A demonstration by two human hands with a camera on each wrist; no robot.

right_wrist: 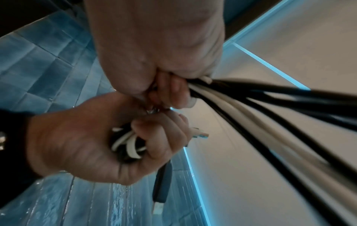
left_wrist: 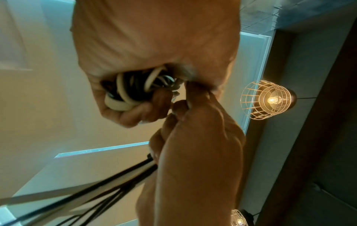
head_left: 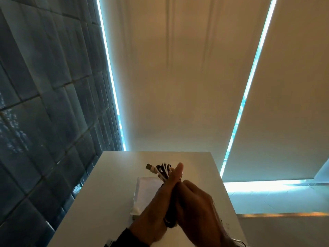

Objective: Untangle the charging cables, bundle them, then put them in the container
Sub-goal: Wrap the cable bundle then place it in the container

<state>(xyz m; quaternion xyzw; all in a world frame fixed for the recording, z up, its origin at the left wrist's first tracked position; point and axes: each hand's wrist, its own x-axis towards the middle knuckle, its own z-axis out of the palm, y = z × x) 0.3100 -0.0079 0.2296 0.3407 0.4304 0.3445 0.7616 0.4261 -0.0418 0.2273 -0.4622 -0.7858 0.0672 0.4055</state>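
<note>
Above the white table my two hands are pressed close together around the charging cables. My left hand grips a coil of white and black cables, its thumb pointing up. A USB plug sticks out of the coil at the top left. My right hand grips the loose black and white strands, which trail away from it. A white flat container lies on the table under the hands, partly hidden by them.
A blue tiled wall runs along the table's left side. Pale window blinds hang behind the table. The table's right edge drops off beside my right hand. Wire-cage lamps hang overhead in the left wrist view.
</note>
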